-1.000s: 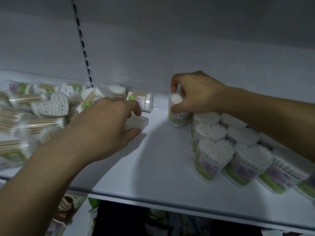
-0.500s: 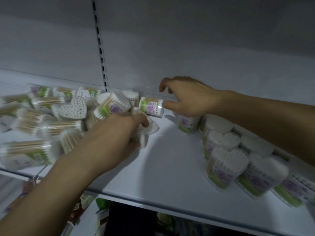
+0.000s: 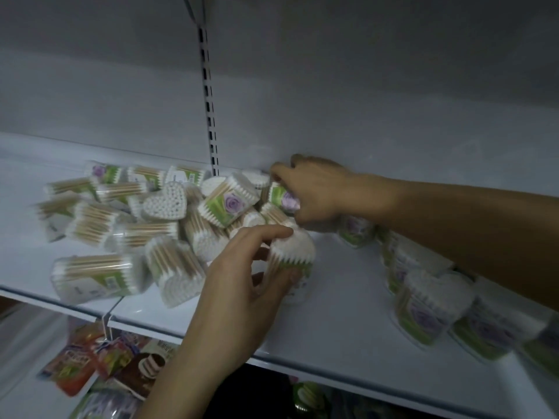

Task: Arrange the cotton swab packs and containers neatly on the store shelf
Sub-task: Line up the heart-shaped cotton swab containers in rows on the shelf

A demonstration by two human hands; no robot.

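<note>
head view: left hand (image 3: 242,285) curls its fingers round a swab container (image 3: 292,255) on the white shelf (image 3: 332,322); the jumbled pile (image 3: 151,225) lies at 9 o'clock; farther, at 1 o'clock, right hand (image 3: 317,189) grips a rose-label pack (image 3: 282,198) near the back wall.

Your right hand (image 3: 317,192) covers one end of the pack (image 3: 282,197) it grips, and your left hand (image 3: 251,282) covers the near side of the tub (image 3: 292,249) it holds. The row of tubs (image 3: 429,309) at the right is blurred, its labels unreadable; your right forearm (image 3: 453,213) hides its rear and the right edge cuts it off.
</note>
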